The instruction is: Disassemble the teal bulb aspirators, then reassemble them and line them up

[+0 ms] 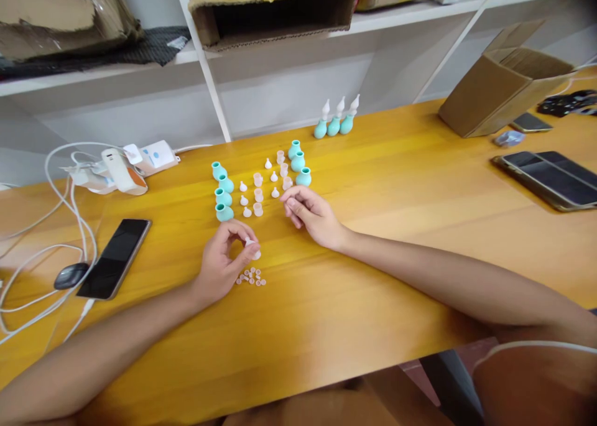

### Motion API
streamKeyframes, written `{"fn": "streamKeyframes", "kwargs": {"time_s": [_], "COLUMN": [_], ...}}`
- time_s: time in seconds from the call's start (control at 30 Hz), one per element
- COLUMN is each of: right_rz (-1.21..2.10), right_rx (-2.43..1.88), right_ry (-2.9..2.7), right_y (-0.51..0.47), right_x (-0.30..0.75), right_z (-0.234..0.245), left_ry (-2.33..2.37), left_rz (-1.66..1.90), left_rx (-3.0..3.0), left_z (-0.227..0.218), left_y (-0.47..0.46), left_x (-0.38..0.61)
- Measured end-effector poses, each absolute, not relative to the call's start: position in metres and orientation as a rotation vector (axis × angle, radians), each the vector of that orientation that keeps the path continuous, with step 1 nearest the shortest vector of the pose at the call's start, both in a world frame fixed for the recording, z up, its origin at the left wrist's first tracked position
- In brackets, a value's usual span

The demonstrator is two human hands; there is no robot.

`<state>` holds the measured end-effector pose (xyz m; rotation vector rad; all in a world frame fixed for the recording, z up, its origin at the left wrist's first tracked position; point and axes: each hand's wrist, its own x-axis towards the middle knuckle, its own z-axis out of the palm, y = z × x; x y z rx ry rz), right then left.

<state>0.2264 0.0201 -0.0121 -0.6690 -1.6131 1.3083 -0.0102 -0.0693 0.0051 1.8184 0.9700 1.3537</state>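
Observation:
My left hand (228, 259) pinches a white nozzle tip (252, 245) between thumb and fingers, just above the table. Just below it lies a loose group of small pale rings (252, 278). My right hand (313, 214) is closed, its fingers curled with the thumb pressed against them; whatever they hold, if anything, is hidden. In front of my hands stand translucent cups (258, 195) and small white pointed tips (244, 200) in short columns. Several open teal rubber bulbs (223, 197) flank them on the left, and three more teal bulbs (298, 161) on the right.
Three teal bulbs with white nozzles fitted (340, 116) stand at the table's back. A phone (114, 258), black mouse (71, 276), cables and white chargers (156, 157) lie left. At right are an open cardboard box (494, 93) and a dark tablet-like device (553, 174).

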Motion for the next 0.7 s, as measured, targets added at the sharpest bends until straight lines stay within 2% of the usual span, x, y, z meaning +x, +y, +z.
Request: {"fn": "streamKeyframes", "kwargs": {"time_s": [0.27, 0.47, 0.7], "right_rz": [0.867, 0.721, 0.694], "right_rx": [-1.029, -1.078, -1.181], "right_ry": [-1.554, -1.496, -1.698], "right_y": [0.054, 0.094, 0.099], "right_x": [0.254, 0.270, 0.268], "right_z": [0.001, -0.015, -0.028], "left_ry": [0.932, 0.907, 0.917], "left_rz": [1.313, 1.365, 1.358], "left_rx": [1.850, 1.858, 2.070], "left_z": [0.003, 0.003, 0.010], "left_y": [-0.072, -0.071, -0.069], "left_x": [-0.012, -0.010, -0.012]}}
